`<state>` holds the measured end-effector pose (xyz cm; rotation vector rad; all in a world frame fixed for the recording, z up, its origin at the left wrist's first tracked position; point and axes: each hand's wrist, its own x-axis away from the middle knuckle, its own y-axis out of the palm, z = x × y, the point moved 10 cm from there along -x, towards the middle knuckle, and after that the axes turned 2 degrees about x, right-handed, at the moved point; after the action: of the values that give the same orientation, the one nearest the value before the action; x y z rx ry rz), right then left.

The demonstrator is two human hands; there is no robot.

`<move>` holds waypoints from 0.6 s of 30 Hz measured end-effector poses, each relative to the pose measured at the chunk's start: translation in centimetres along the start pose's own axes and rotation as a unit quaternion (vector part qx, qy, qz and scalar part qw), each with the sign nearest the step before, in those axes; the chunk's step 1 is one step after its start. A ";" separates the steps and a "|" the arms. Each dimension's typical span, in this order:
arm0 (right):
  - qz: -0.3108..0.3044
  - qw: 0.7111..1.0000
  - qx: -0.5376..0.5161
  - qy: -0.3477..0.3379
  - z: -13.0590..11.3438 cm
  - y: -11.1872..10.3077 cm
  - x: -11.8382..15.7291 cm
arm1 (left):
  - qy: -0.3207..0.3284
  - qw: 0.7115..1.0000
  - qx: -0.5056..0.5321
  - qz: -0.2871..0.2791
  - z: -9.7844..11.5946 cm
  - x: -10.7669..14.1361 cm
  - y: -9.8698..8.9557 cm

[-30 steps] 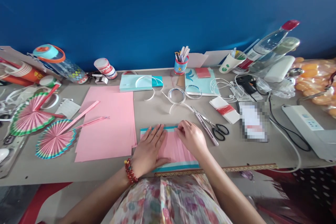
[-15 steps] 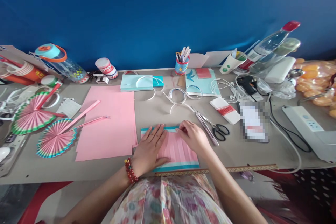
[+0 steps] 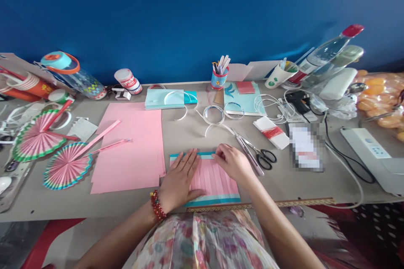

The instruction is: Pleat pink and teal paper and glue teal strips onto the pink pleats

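A pink sheet of paper with blue strips along its far and near edges lies in front of me, creased with several parallel folds. My left hand rests flat on its left part, fingers stretched out. At the far edge, toward the right, the curled fingers of my right hand are pinched on the paper; the fingertips are partly hidden. A wooden ruler lies along the table's front edge, just below the sheet. Scissors and a silver pen-like tool lie right of my right hand.
Larger pink sheets lie to the left, beside two folded paper fans. Coils of white tape, a pen holder and pale blue paper stand or lie behind. At right are a thread card, a phone and a power strip.
Nearly nothing differs. Both hands keep their places on the folded paper, and the whole view has shifted very slightly.
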<state>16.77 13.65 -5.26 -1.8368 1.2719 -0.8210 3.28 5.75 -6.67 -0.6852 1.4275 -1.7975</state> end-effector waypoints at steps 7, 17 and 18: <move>0.013 0.999 0.043 -0.002 -0.4 0.2 -0.1 | -0.003 1.000 -0.009 -0.008 0.0 0.0 0.1; 0.038 0.997 0.066 -0.011 -1.0 0.0 0.2 | -0.002 1.000 -0.012 -0.003 0.0 0.0 0.1; 0.039 0.997 0.068 -0.011 -1.0 0.0 0.2 | -0.001 1.000 -0.013 -0.002 0.0 0.0 0.1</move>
<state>16.04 13.22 -4.70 -1.6735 1.2359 -0.8223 3.33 5.73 -6.76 -0.7037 1.4510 -1.7846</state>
